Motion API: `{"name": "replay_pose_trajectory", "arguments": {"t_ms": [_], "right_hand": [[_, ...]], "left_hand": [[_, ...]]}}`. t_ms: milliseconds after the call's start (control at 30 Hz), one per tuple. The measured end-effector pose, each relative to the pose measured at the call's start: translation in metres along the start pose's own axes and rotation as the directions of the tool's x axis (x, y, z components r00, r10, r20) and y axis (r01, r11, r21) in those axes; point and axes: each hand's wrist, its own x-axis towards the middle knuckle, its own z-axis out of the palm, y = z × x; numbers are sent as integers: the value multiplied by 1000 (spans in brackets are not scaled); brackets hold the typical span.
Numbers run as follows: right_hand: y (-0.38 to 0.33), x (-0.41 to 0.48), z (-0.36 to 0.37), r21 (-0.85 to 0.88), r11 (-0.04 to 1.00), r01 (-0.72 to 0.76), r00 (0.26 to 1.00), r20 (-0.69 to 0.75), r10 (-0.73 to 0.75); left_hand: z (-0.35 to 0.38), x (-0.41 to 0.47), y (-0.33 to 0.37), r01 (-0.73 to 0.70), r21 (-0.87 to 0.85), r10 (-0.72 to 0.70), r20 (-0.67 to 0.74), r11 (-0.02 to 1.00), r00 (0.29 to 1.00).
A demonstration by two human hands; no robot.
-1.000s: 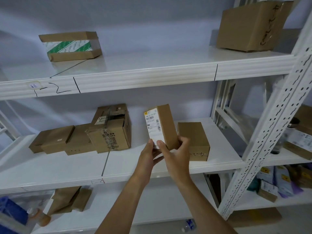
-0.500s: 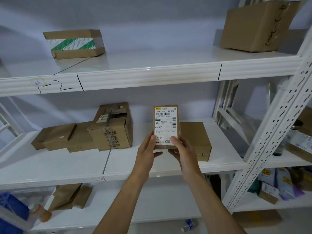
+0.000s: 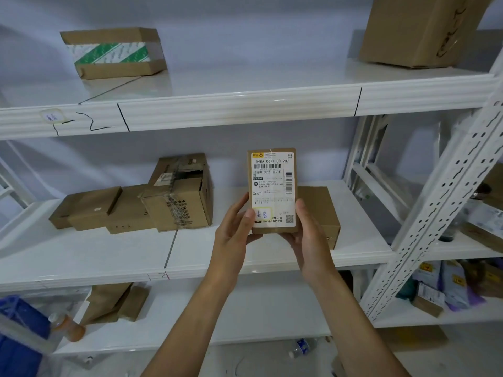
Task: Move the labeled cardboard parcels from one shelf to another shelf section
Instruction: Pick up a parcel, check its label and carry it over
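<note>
I hold a small cardboard parcel (image 3: pixel 273 186) upright in front of the middle shelf (image 3: pixel 109 257), its white shipping label facing me. My left hand (image 3: pixel 236 227) grips its lower left edge, thumb on the label. My right hand (image 3: pixel 307 229) grips its lower right edge. Behind the held parcel a plain brown box (image 3: pixel 319 210) lies on the shelf. Several more parcels (image 3: pixel 136 202) lie clustered on the left part of the same shelf, one taped carton (image 3: pixel 181 197) among them.
The upper shelf (image 3: pixel 245 104) carries a box with green-striped tape (image 3: pixel 113 51) at left and a large carton (image 3: pixel 419 28) at right. A perforated white upright (image 3: pixel 446 191) slants at right, with packets (image 3: pixel 446 284) beyond it. Brown bags (image 3: pixel 114 302) lie on the lower shelf.
The parcel has been turned so its label faces me instead of sideways, and it has been raised slightly. Both hands stayed on its lower edges.
</note>
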Motion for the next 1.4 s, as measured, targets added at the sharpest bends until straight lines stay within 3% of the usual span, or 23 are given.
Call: {"name": "replay_pose_trajectory", "arguments": {"t_ms": [367,1400], "right_hand": [[-31,-30,9,64,988,143,985,85,-148],[-17,-21,14,68,989,131,986,96,-137]], "left_hand": [[0,-33,24,-111,-113,111,-6,987,994],[-9,-25,19,-92,-108,90,-27,990,996]]}}
